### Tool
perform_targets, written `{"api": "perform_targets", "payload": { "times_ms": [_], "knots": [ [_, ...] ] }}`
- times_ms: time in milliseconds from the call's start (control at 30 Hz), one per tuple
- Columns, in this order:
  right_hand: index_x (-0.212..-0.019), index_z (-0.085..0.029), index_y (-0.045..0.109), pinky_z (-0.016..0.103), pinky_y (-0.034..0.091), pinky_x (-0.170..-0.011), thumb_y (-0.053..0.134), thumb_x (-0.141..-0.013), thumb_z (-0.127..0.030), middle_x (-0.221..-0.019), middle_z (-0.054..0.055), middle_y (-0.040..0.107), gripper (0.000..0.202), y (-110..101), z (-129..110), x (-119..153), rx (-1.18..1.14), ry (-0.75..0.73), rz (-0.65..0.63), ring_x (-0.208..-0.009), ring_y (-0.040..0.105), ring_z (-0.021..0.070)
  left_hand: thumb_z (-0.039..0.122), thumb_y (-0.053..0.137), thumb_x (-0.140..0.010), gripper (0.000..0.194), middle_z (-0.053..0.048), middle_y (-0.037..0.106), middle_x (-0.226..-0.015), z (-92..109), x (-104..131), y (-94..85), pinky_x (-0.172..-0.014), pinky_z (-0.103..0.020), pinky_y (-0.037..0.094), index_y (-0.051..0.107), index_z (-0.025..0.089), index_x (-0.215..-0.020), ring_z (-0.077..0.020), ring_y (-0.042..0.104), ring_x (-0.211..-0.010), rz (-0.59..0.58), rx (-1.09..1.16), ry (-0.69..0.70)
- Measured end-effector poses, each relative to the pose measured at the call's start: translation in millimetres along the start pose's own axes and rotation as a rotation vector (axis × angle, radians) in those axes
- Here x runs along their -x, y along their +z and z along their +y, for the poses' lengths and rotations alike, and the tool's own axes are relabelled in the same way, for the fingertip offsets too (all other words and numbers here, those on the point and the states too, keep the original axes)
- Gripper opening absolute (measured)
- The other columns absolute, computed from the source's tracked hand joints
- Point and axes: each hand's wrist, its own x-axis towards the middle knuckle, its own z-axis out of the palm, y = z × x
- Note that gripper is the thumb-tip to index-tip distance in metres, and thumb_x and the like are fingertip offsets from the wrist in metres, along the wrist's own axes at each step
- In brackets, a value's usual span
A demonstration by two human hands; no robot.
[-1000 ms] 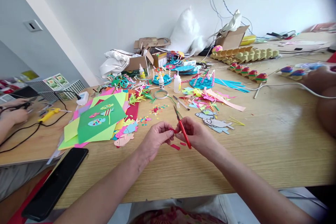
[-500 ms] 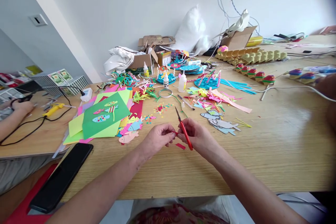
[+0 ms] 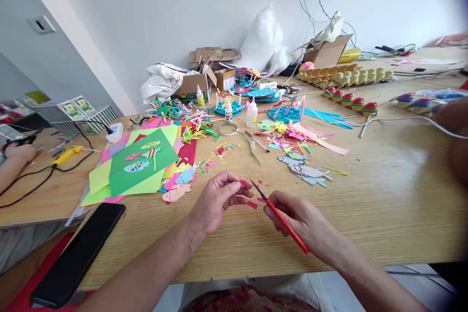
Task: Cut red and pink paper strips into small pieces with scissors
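Note:
My left hand pinches a small piece of red paper between thumb and fingertips above the table. My right hand grips red-handled scissors; their dark blades look together and point up-left toward the paper. Just below my left fingers shows a red paper strip, and small red scraps are by the blade tips. Beyond my hands lie coloured paper dots. Left of them, cut-out paper fish lie by a green sheet bearing several decorated fish.
Grey paper fish and paper scraps lie right of centre. Glue bottles stand behind, near a tape ring. A phone rests at the left edge. Another person's hand is far left.
My right hand has moved right and toward me with the scissors, apart from my left hand. The scissors now slant more, and small red scraps show near their tips.

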Motion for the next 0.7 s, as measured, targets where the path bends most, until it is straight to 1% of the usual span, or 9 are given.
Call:
{"api": "perform_targets", "payload": {
  "times_ms": [200,367,700],
  "knots": [
    [-0.064,-0.018,0.044,0.021,0.032,-0.043,0.041,-0.079,-0.043,-0.051,-0.003,0.047,0.029,4.4,-5.3,-0.7,-0.040,0.020,-0.045,-0.047,0.044,0.0098,0.022,0.060,-0.069,0.012,-0.004,0.064,-0.076,-2.8,0.1,2.1,-0.063,-0.024,0.047,0.052,0.013,-0.070,-0.0134,0.062,-0.070,-0.014,0.031,-0.041],
    [-0.063,-0.019,0.043,0.021,0.032,-0.043,0.043,-0.078,-0.043,-0.049,-0.004,0.047,0.028,4.0,-4.7,-1.1,-0.099,0.031,-0.065,-0.046,0.044,0.0094,0.023,0.061,-0.068,0.013,-0.004,0.064,-0.074,-3.6,-0.6,2.0,-0.065,-0.024,0.047,0.052,0.013,-0.070,-0.0129,0.062,-0.068,-0.007,0.040,-0.065],
    [-0.062,-0.019,0.044,0.021,0.030,-0.042,0.045,-0.077,-0.041,-0.047,-0.004,0.047,0.027,0.7,0.1,0.0,-0.085,0.037,-0.038,-0.044,0.043,0.0091,0.022,0.061,-0.068,0.012,-0.004,0.065,-0.075,-6.6,-4.2,3.7,-0.067,-0.023,0.048,0.053,0.013,-0.071,-0.0120,0.062,-0.069,-0.018,0.069,-0.099]
  ]
}}
